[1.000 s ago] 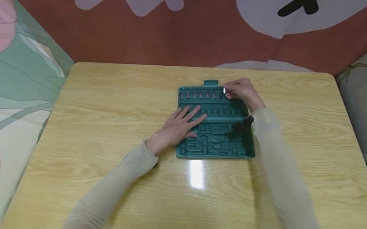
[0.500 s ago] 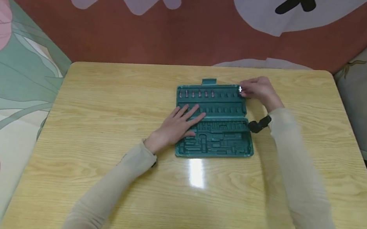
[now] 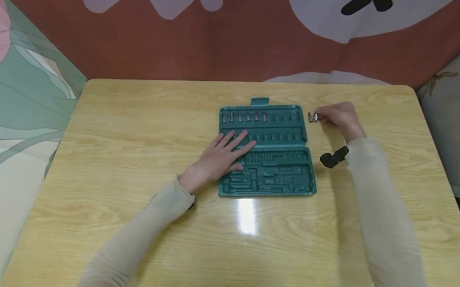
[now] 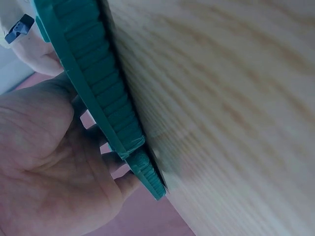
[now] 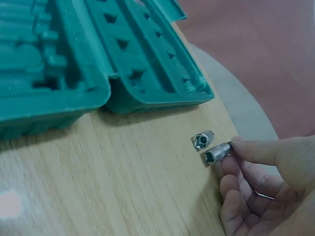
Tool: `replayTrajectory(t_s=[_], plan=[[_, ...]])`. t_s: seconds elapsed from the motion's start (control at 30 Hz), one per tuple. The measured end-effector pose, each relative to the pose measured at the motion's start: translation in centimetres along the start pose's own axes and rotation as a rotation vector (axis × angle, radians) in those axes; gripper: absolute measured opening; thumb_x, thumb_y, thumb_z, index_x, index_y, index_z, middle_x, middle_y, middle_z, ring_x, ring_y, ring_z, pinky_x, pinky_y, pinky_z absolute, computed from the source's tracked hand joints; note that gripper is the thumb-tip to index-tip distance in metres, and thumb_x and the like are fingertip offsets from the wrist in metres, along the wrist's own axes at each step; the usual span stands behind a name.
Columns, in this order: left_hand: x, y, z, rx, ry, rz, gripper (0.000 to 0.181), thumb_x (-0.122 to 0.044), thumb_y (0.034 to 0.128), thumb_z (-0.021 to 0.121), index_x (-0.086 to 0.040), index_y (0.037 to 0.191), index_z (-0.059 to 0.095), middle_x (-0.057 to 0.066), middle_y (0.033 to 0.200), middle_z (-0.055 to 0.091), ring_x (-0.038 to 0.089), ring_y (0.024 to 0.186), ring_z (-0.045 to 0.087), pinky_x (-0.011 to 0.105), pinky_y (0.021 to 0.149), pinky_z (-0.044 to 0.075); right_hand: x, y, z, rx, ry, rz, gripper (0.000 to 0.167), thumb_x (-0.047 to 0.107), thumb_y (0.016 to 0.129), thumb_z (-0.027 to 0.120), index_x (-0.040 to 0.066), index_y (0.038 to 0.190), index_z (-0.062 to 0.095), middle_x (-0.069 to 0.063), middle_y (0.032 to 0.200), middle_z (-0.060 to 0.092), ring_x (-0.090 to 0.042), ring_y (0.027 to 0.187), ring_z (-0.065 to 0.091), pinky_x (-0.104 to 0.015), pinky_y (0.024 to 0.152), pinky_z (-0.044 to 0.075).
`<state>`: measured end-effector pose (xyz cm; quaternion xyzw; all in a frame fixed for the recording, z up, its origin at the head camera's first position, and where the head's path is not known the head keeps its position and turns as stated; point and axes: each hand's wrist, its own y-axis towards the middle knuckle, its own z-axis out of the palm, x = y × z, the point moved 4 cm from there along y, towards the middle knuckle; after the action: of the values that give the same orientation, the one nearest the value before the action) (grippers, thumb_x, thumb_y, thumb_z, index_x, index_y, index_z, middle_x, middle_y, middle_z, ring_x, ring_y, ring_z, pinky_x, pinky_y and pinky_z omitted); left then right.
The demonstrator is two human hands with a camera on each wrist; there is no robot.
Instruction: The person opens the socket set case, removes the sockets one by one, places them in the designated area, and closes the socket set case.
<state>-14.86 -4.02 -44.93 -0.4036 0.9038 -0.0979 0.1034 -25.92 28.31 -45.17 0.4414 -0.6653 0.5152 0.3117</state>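
Note:
A green moulded case [image 3: 270, 169] lies open on the wooden table, with several small metal pieces [image 3: 248, 116] standing in the left part of its upper row. The left hand [image 3: 215, 159] rests spread on the case's left side, fingers straight. Beyond the case's upper right corner, the right hand [image 3: 342, 119] pinches a small metal socket [image 5: 218, 153] between thumb and finger, low at the tabletop. Just beside it on the table stands a second socket [image 5: 203, 140], which the fingers do not touch.
The wooden table [image 3: 122, 147] meets a red printed cloth [image 3: 243, 51] at its back edge. Patterned cloth hangs at the left and right. A black wrist camera [image 3: 333, 157] juts from the right sleeve near the case's right edge.
The right hand has moved right with its socket, from the case's upper row out past its corner to the table. The left hand has stayed on the case.

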Motion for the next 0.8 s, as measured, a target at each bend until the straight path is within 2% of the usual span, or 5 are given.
replayTrajectory(t_s=[0.1, 0.33, 0.57, 0.8], plan=[[-0.03, -0.08, -0.13, -0.006, -0.004, 0.000, 0.069, -0.048, 0.1001, 0.042, -0.027, 0.157, 0.008, 0.006, 0.162, 0.002, 0.032, 0.146, 0.009, 0.049, 0.115, 0.010, 0.15, 0.07, 0.19, -0.035, -0.062, -0.023, 0.014, 0.018, 0.090, 0.070, 0.006, 0.087, 0.077, 0.004, 0.065, 0.067, -0.010, 0.063, 0.062, -0.024, 0.060, 0.050], [-0.12, -0.20, -0.37, -0.008, -0.004, -0.002, 0.069, -0.047, 0.0999, 0.043, -0.026, 0.157, 0.010, 0.006, 0.162, 0.002, 0.032, 0.146, 0.009, 0.049, 0.115, 0.010, 0.26, 0.04, 0.63, -0.100, -0.125, -0.073, 0.024, 0.014, 0.089, 0.070, -0.007, 0.099, 0.074, 0.006, 0.058, 0.065, -0.007, 0.056, 0.060, -0.023, 0.052, 0.048], [-0.15, -0.17, -0.45, -0.008, 0.002, 0.000, 0.069, -0.047, 0.0998, 0.043, -0.026, 0.157, 0.010, 0.007, 0.161, 0.002, 0.032, 0.146, 0.009, 0.049, 0.115, 0.011, 0.32, 0.16, 0.93, -0.170, -0.206, -0.053, 0.022, 0.017, 0.087, 0.072, -0.003, 0.093, 0.076, 0.011, 0.056, 0.062, -0.007, 0.057, 0.055, -0.021, 0.052, 0.044], [-0.10, -0.21, -0.30, -0.003, 0.008, -0.002, 0.069, -0.048, 0.0997, 0.042, -0.026, 0.157, 0.009, 0.006, 0.161, 0.002, 0.032, 0.146, 0.009, 0.049, 0.115, 0.010, 0.07, -0.01, 1.08, -0.190, -0.223, -0.059, 0.023, 0.021, 0.088, 0.070, -0.001, 0.092, 0.077, 0.011, 0.058, 0.062, -0.009, 0.058, 0.054, -0.022, 0.053, 0.044]])
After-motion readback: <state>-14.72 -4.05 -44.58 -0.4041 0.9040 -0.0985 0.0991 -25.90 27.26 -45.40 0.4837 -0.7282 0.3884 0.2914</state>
